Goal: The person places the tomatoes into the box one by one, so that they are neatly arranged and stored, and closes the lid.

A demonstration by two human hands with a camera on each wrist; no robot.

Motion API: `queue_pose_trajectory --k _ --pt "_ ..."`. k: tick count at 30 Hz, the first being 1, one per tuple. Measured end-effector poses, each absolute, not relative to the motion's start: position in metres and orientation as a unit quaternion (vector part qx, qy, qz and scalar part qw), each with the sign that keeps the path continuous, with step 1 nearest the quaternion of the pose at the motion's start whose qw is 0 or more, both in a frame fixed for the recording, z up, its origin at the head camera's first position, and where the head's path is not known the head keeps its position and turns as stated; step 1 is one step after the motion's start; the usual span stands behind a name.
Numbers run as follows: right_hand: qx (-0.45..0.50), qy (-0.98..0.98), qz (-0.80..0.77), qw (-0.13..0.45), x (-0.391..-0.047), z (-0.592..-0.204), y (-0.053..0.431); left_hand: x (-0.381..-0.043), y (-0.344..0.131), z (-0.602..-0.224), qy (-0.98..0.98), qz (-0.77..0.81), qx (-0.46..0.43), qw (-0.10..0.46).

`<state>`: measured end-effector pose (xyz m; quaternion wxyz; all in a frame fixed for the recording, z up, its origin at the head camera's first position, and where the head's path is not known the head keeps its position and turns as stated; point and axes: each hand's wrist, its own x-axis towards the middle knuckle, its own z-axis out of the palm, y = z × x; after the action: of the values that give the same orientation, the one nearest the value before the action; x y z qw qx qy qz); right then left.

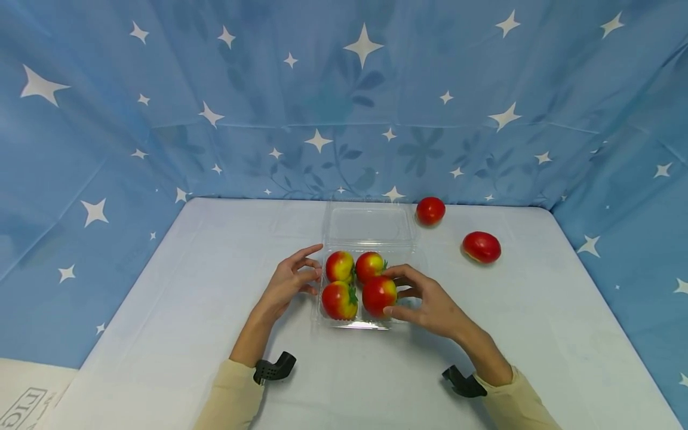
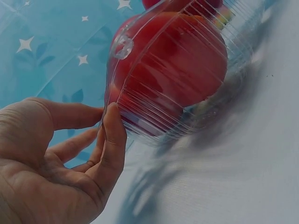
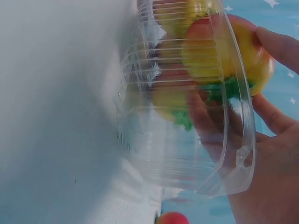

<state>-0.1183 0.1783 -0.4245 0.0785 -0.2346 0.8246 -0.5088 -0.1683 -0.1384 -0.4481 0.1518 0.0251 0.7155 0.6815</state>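
Observation:
A clear plastic clamshell box (image 1: 371, 325) lies with its lid (image 1: 371, 224) folded back. Inside its tray are red-and-yellow fruits with green leaves: two at the left, one above the other (image 1: 338, 266), and one at the upper right (image 1: 369, 266). My right hand (image 1: 430, 301) grips another such fruit (image 1: 378, 295) at the tray's lower right, thumb and fingers around it. In the right wrist view this fruit (image 3: 259, 60) rises above the tray's rim. My left hand (image 1: 290, 280) pinches the tray's left rim, plain in the left wrist view where the fingers (image 2: 113, 133) meet the plastic.
Two more red fruits lie loose on the white table (image 1: 537, 334): one beside the lid (image 1: 430, 211), another (image 1: 481, 247) farther right. A blue star-patterned curtain (image 1: 322, 89) hangs behind the table and along both sides. A printed box (image 1: 32, 394) shows at the lower left.

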Motion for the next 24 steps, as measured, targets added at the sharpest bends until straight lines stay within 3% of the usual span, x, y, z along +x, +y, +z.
queue_pose_trajectory --k 24 --pt "-0.216 0.853 -0.465 0.099 -0.117 -0.426 0.166 -0.169 -0.138 -0.449 0.715 0.682 0.024 0.150"
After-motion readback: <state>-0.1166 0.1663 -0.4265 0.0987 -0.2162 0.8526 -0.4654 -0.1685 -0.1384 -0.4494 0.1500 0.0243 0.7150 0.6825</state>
